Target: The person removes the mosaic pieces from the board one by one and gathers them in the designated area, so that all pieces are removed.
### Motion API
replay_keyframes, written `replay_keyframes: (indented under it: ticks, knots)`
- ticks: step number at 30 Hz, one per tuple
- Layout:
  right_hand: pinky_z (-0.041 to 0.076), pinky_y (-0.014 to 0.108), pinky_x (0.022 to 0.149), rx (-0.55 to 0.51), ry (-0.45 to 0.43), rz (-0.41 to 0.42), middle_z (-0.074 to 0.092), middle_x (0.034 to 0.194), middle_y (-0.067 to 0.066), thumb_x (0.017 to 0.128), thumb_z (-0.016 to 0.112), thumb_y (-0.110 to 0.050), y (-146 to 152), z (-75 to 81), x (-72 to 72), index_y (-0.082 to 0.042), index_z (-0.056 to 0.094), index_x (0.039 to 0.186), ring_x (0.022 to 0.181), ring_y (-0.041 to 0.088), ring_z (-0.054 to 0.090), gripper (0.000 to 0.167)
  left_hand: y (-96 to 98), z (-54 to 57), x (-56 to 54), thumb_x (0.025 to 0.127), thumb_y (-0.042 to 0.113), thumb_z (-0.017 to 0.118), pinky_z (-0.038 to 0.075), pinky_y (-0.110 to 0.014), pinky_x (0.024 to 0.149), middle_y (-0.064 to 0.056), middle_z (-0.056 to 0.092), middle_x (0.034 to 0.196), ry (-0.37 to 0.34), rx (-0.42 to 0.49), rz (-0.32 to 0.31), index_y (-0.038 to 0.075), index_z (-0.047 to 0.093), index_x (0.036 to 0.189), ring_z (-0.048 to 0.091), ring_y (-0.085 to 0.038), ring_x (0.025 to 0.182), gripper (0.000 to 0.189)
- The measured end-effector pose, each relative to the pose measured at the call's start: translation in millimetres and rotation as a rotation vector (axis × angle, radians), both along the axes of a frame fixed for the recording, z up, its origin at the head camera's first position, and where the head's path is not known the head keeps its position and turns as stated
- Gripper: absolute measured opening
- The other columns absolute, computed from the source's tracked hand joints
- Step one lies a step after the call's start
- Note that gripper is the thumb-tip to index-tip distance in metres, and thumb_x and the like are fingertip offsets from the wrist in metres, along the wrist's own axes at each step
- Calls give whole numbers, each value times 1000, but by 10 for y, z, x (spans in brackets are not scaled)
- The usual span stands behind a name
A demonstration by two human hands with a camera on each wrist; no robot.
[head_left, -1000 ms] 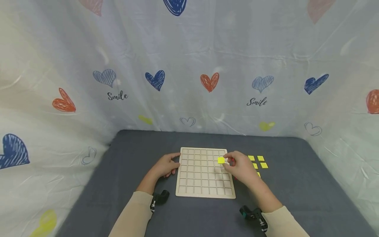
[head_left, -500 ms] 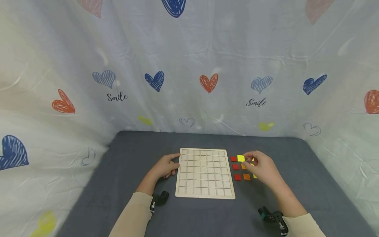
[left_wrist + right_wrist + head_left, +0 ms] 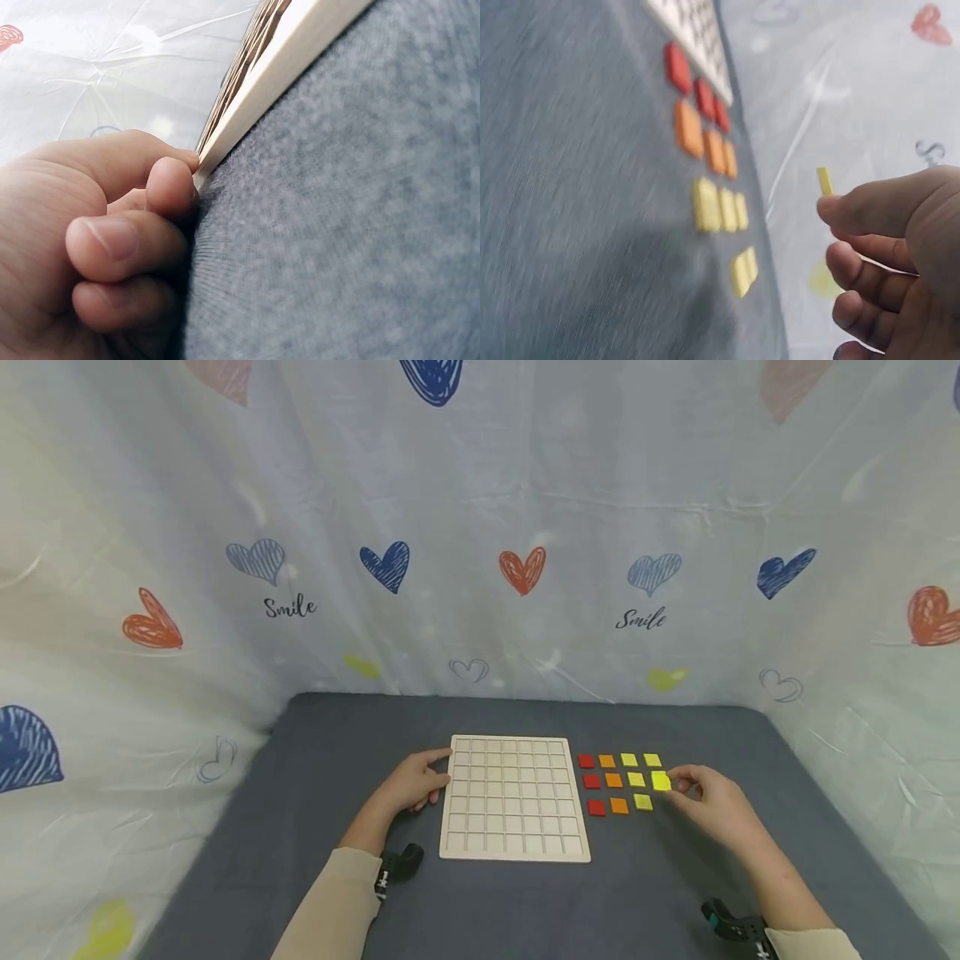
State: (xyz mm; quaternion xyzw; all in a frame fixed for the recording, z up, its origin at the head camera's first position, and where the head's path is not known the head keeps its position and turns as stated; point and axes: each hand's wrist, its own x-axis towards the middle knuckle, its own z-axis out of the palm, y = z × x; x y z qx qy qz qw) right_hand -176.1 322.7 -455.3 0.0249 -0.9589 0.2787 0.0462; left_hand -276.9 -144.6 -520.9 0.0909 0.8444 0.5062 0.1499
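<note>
A pale wooden board [image 3: 516,852] with a grid of square cells lies in the middle of the table. My left hand [image 3: 408,783] touches its left edge with the index finger and thumb, held apart along it. In the left wrist view, the other fingers of that hand [image 3: 112,240] curl beside the board's edge [image 3: 251,97]. At the far right, my right hand [image 3: 712,802] pinches a yellow square tile [image 3: 661,781] between thumb and index finger. In the right wrist view, this pinched tile [image 3: 824,180] shows edge-on, raised above the table.
Right of the board lie rows of red tiles [image 3: 592,782], orange tiles [image 3: 613,780] and yellow tiles [image 3: 636,779]. They rest on a dark grey cloth [image 3: 525,910]. A white curtain [image 3: 450,485] printed with hearts hangs behind and at both sides.
My right hand has moved right with a yellow tile, from over the board across the tile rows to their right end. More tiles have come into sight. The left hand stays at the board's edge.
</note>
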Motion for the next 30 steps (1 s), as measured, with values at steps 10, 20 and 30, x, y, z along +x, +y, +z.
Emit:
replay_keyframes:
  ticks: [10, 20, 30]
  knots:
    - [42, 39, 64, 92, -144, -2, 59, 87, 5, 94, 72, -14, 240, -232, -124, 4, 69, 112, 74, 21, 51, 25, -15, -33, 5, 101, 17, 65, 35, -30, 38, -8, 60, 57, 3, -7, 1, 16, 47, 156, 38, -14, 36, 58]
    - [39, 37, 63, 43, -174, -36, 55, 82, 5, 91, 75, -14, 251, -379, -243, 3, 70, 107, 72, 21, 49, 23, -26, -77, -52, 101, 16, 65, 35, -29, 38, -8, 60, 57, -6, 0, 7, 15, 45, 157, 38, -13, 36, 59]
    - [38, 37, 64, -32, -227, -30, 53, 82, 5, 90, 74, -12, 250, -538, -233, 3, 67, 109, 72, 21, 48, 25, -65, -212, 4, 100, 14, 66, 36, -28, 38, -8, 60, 56, -29, 18, 12, 11, 45, 156, 38, -13, 35, 59]
